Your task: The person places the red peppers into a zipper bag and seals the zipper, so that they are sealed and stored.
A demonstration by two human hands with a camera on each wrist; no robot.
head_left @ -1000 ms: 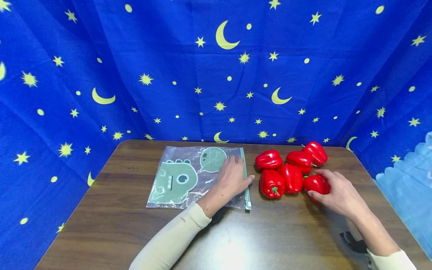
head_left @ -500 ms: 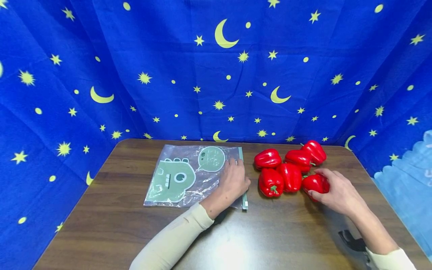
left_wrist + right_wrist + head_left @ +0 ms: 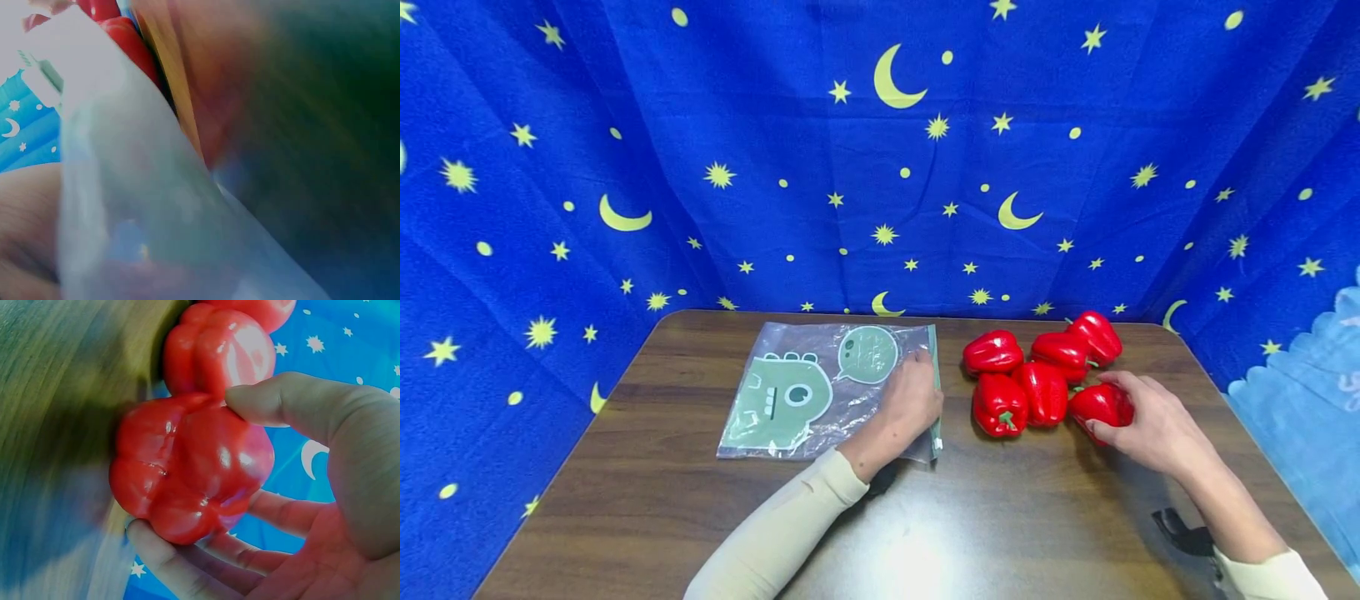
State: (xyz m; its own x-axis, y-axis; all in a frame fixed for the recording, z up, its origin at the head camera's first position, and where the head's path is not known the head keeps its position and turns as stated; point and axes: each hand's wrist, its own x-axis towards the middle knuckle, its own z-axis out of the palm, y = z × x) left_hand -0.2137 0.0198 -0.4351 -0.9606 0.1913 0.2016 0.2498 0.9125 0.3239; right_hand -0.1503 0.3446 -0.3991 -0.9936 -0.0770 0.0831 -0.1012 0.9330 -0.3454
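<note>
My left hand (image 3: pixel 912 402) grips the zip edge of a clear plastic zip bag (image 3: pixel 782 412), its fingers curled at that edge. The bag lies flat and has a green one-eyed monster and a green speech bubble printed on it. Close up in the left wrist view, the film of the zip bag (image 3: pixel 144 175) rises across the picture, blurred. My right hand (image 3: pixel 1157 421) holds a red bell pepper (image 3: pixel 1097 406) at the near right of the pepper group. Thumb and fingers wrap around that bell pepper (image 3: pixel 194 462) in the right wrist view.
Several more red bell peppers (image 3: pixel 1043 393) lie bunched between the bag and my right hand. The brown wooden table (image 3: pixel 647 500) ends at a blue curtain (image 3: pixel 760 150) with moons and stars. A light-blue cloth (image 3: pixel 1292 400) hangs at the right.
The fingers of my left hand have curled in at the bag's zip edge, and the bag has shifted slightly left. My right hand stays on its bell pepper.
</note>
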